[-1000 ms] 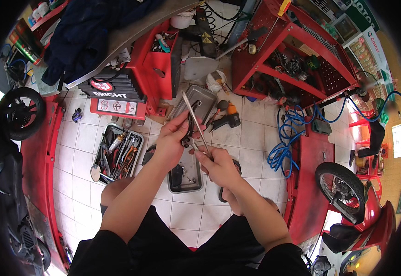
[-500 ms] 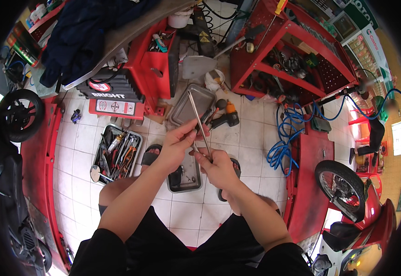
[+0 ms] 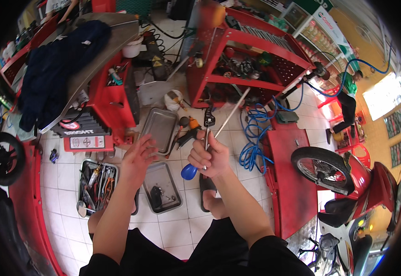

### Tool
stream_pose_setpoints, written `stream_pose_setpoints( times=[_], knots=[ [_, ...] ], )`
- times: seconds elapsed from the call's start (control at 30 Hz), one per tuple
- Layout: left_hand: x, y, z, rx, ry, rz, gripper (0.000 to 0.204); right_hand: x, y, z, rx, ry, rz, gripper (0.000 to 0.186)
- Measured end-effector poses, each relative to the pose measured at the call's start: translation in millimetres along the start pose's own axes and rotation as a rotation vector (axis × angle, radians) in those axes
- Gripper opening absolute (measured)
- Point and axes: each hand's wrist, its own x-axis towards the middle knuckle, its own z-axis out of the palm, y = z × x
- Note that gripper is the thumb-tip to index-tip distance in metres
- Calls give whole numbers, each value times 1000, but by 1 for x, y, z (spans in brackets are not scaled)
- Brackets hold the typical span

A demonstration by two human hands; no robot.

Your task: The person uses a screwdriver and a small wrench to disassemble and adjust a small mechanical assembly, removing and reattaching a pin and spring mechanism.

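**Crowded workshop over square white floor tiles**

Flanking the tiles, I see a long red metal platform at the left and a scuffed red metal platform at the right, with a black-tyred spoked wheel just beside the latter. Farther back stand a grey metal bench draped with dark blue cloth and a red metal tool rack. Coiled blue hose sprawls near the rack.

Mid-floor, from my remote seat, I make out a shallow grey metal tray with a black part in it; a rectangular grey tray lies beyond.

Above the floor, the right hand is closed around a long pale metal rod, which slants up and right, and a black-headed silver tool, roughly upright. A blue bulb-shaped handle juts below the fist; I can't tell which piece it joins. The left hand hangs apart from them, fingers spread and holding nothing I can see.
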Motion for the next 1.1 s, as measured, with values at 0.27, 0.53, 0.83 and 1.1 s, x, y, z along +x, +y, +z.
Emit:
stream_pose_setpoints(
  times=[0.27, 0.53, 0.83, 1.1],
  knots=[
    [-2, -13, 8, 196, 22, -103, 43, 0, 3, 13, -343, 357, -72, 39],
    [-6, -13, 17, 300, 74, -130, 34, -1, 8, 20, -373, 402, -19, 43],
    [-6, 1, 18, 144, -7, 103, 46, -2, 26, 24, -384, 272, 209, 48],
    [-9, 6, 12, 101, 40, 249, 39, 0, 33, 23, -461, 245, 334, 51]
  ],
)
